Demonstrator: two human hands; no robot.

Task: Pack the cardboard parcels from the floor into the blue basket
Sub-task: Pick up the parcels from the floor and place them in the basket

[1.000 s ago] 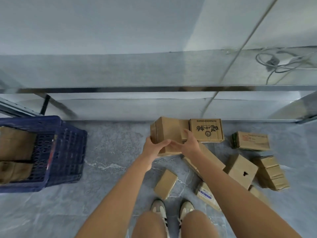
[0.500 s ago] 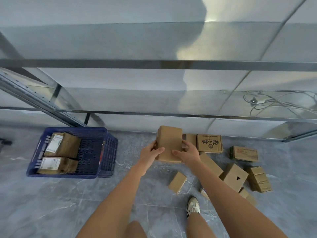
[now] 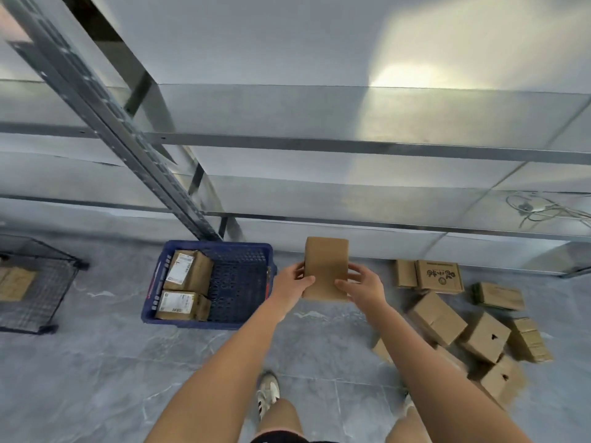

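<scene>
The left grip [image 3: 292, 286] and right grip [image 3: 364, 287] clasp the near end of one cardboard parcel [image 3: 326, 265], thumbs on its top face and fingers curled round its two long sides. A second ago this parcel was held low over the heap of loose parcels [image 3: 436, 318] with its long side lying across the view; now it is lifted well clear of the floor [image 3: 96, 362] and turned, its long axis running straight away from the person and its far short end toward the metal shelving [image 3: 319, 145]. It hangs just right of the blue basket [image 3: 224, 324], which has come from the left edge of view to left of centre. The pick-up looks finished and the carry nearly so: two labelled parcels [image 3: 188, 271] fill the basket's left half, leaving the right half free for this one
</scene>
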